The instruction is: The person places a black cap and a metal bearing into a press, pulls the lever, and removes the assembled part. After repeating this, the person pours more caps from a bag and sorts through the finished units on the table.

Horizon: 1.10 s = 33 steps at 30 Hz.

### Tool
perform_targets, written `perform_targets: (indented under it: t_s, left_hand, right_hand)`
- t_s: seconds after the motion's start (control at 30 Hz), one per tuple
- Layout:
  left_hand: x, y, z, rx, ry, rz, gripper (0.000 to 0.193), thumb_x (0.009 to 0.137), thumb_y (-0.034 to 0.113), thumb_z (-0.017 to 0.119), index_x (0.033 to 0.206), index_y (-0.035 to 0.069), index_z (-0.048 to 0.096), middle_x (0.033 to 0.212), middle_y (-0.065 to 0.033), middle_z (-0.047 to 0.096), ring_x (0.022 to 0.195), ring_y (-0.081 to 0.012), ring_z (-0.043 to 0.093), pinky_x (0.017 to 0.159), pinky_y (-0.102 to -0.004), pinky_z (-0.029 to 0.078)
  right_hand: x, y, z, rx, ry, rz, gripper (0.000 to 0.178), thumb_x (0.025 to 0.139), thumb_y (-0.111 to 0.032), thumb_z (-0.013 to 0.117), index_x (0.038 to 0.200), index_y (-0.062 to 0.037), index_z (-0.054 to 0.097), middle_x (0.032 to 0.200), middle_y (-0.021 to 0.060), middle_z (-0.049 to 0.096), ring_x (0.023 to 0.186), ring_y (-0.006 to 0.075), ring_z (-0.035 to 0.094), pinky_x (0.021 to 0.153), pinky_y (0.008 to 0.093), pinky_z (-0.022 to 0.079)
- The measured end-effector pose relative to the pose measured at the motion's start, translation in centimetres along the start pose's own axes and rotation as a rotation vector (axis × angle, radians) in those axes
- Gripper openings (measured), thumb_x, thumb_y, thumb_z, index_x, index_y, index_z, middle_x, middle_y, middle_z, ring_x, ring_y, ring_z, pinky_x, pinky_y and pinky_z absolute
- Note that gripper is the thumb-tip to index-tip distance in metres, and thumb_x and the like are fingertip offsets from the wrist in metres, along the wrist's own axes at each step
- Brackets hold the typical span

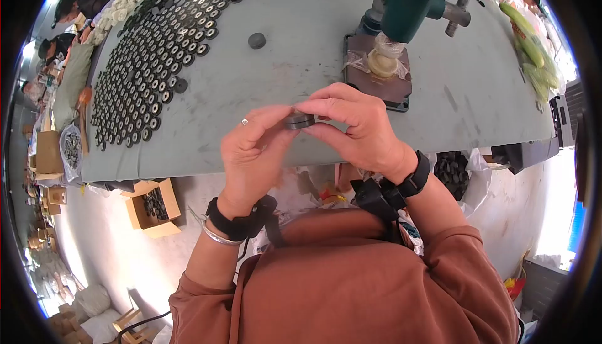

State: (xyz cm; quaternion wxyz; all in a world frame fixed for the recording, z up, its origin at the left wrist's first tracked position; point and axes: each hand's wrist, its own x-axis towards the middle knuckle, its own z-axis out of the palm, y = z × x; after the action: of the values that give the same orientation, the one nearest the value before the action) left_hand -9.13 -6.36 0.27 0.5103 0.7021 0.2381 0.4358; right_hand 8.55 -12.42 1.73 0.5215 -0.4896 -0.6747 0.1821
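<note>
Over the near part of the green-grey table, my left hand (251, 149) and my right hand (360, 124) meet around a small black round disc (300, 121). Thumbs and fingertips of both hands pinch it from either side. A seam runs around its edge, so it may be two pieces stacked; I cannot tell. Just beyond my right hand stands a green hand press (404, 15), with a pale round holder (384, 62) on its dark base plate (376, 93). A single black disc (256, 40) lies apart on the table beyond my left hand.
Many black discs with light ring centres (157, 74) spread over the table's left side. Green gourd-like vegetables (533, 49) lie at the right edge. A cardboard box (153, 206) of black parts sits below the table. People (59, 43) are at the far left.
</note>
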Motion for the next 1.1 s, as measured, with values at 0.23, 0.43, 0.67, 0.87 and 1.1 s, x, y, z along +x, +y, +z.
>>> perform_targets:
  t_s: [0.23, 0.43, 0.67, 0.87, 1.1]
  left_hand:
    - [1.2, 1.3, 2.2, 0.179, -0.172, -0.066, 0.021, 0.079, -0.005, 0.065, 0.099, 0.002, 0.066, 0.087, -0.0044, 0.066, 0.082, -0.0114, 0.062, 0.073, -0.0238, 0.049]
    - [5.4, -1.3, 2.6, 0.402, -0.340, -0.117, 0.023, 0.073, 0.012, 0.074, 0.092, 0.001, 0.065, 0.083, -0.0078, 0.066, 0.073, -0.0140, 0.062, 0.066, -0.0261, 0.049]
    - [14.1, -9.2, -4.5, 1.125, 0.080, -0.115, 0.042, 0.072, 0.027, 0.073, 0.103, 0.000, 0.063, 0.095, -0.0158, 0.063, 0.088, -0.0287, 0.060, 0.075, -0.0361, 0.049]
    - [17.1, -9.5, -4.6, 0.956, -0.188, -0.342, 0.056, 0.073, 0.028, 0.073, 0.117, -0.001, 0.056, 0.104, -0.0158, 0.060, 0.092, -0.0278, 0.061, 0.080, -0.0346, 0.050]
    - [13.3, -5.6, -4.2, -0.466, -0.184, -0.434, 0.045, 0.081, -0.005, 0.061, 0.125, 0.000, 0.050, 0.109, -0.0094, 0.058, 0.099, -0.0220, 0.061, 0.087, -0.0332, 0.054]
  right_hand:
    - [-1.5, -0.8, -2.7, -0.111, -0.055, 0.065, 0.016, 0.075, -0.002, 0.068, 0.090, -0.0019, 0.064, 0.084, 0.0111, 0.060, 0.069, 0.0230, 0.059, 0.059, 0.0303, 0.048]
    - [-7.5, -1.9, -9.1, -0.196, -0.070, 0.435, 0.012, 0.077, -0.002, 0.067, 0.087, 0.0002, 0.062, 0.074, 0.0062, 0.059, 0.063, 0.0145, 0.057, 0.058, 0.0258, 0.047]
    - [-25.2, 1.9, -21.2, -0.289, 0.225, 1.290, 0.016, 0.076, -0.006, 0.062, 0.087, 0.0049, 0.061, 0.067, 0.0048, 0.061, 0.054, 0.0118, 0.057, 0.048, 0.0258, 0.047]
    - [-41.2, 12.0, -25.1, -1.000, -0.094, 1.175, 0.016, 0.063, -0.014, 0.061, 0.066, 0.0022, 0.063, 0.069, 0.0219, 0.062, 0.061, 0.0337, 0.064, 0.055, 0.0408, 0.051]
    - [-43.4, 14.6, -24.0, -1.019, 0.010, 1.201, 0.023, 0.062, -0.018, 0.064, 0.072, 0.0020, 0.065, 0.073, 0.0218, 0.063, 0.076, 0.0376, 0.063, 0.072, 0.0440, 0.050]
